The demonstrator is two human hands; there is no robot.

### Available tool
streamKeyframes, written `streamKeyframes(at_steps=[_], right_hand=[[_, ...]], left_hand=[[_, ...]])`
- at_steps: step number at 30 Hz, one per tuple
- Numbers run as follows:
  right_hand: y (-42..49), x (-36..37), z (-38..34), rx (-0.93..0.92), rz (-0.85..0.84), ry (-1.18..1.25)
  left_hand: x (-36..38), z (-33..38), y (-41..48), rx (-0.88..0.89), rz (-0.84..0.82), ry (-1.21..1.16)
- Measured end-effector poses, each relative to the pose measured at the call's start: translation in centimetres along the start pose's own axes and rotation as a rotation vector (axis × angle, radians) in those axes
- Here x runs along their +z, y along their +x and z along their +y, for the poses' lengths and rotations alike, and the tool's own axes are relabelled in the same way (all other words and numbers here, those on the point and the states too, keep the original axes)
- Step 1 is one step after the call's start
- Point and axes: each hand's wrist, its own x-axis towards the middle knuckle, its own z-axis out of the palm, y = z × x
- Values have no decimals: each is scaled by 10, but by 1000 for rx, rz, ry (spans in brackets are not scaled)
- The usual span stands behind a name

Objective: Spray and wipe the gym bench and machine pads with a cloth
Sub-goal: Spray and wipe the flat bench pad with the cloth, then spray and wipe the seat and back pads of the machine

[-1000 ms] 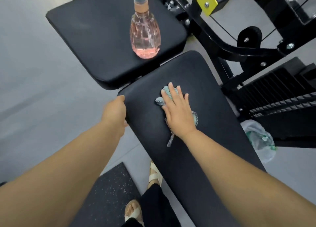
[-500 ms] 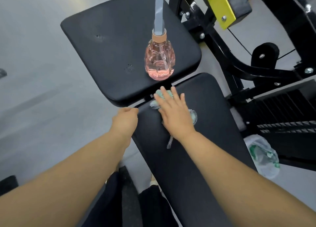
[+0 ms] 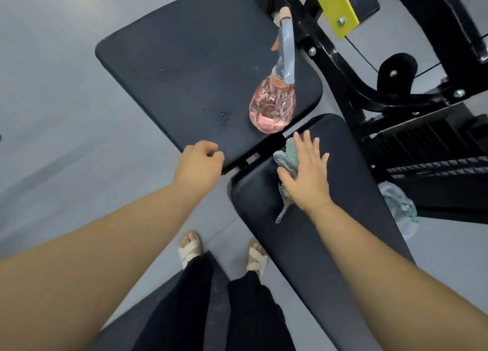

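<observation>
View from above of two black bench pads that meet end to end: a broad seat pad (image 3: 184, 68) farther away and a long back pad (image 3: 348, 176) running toward the viewer.

The right hand (image 3: 307, 179) lies flat near the far end of the back pad. Its fingers (image 3: 307, 144) are straight and spread wide, pressing one crumpled teal-and-grey cloth (image 3: 289, 155) against the pad. Part of the cloth pokes out past the thumb side and a thin tail trails by the wrist.

The left hand (image 3: 198, 164) is at the near corner of the seat pad with its fingers curled in. Whether they grip the pad's edge cannot be told.

One pink, see-through spray bottle (image 3: 272, 110) with a grey sprayer stands upright on the seat pad's near right corner, just beyond the cloth.

Two feet in pale sandals (image 3: 188, 247) stand on the grey floor (image 3: 52, 113) between the arms. To the right are the black machine frame (image 3: 343, 81), one yellow plate (image 3: 332, 4) and one plastic bag (image 3: 398, 208) on the floor.
</observation>
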Motion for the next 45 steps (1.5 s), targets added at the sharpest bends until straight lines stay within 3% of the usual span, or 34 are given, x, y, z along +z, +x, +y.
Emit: streamKeyframes(at_steps=[4,9,12,20,24,27,30,35,40,45], right_hand=[[9,-18,-38,60,212,384],[55,-47,-64,10,140,566],[79,-60,-66,-80,-10,631],[126,-92,-68,-300,-262,416],[127,-77,-78,-323,-206,523],[125,-68,-94,-391,-70,561],[134,-67,-116,-232,-186,545],[157,-55,-165,34,-434,511],[187,-19,-215,310,-677,472],[211,13,-255,428,-684,462]], left_hand=[[-10,0,18,-25,-76,208],[-21,8,31,37,-242,494],[-34,16,39,-16,-289,412],[-45,30,59,-144,-319,278],[-44,25,70,-209,-264,127],[-54,24,89,-231,-53,49],[-74,25,116,-192,84,138],[-105,16,156,-100,115,347],[-131,3,183,70,-77,767],[-152,-1,193,150,-264,959]])
